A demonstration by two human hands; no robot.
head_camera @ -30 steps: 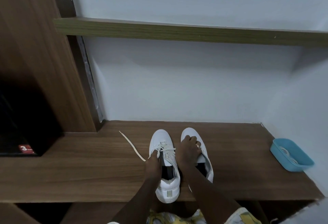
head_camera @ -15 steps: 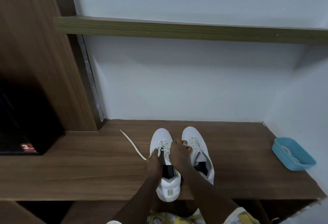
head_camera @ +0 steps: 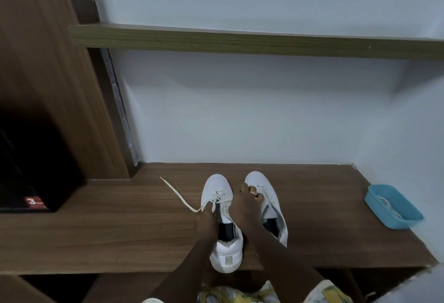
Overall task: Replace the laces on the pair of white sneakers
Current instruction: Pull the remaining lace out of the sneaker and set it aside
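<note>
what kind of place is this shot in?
Likely a home bedroom or closet nook, not a lab: a built-in wood-laminate bench meets a wardrobe side panel, with a floating shelf on a plain white wall. The left hand pinches a lace on sneakers set on the bench.

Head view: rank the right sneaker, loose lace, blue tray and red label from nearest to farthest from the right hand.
1. right sneaker, at the fingers of the right hand.
2. loose lace, trailing off to the left.
3. blue tray, far right.
4. red label, far left.
</note>
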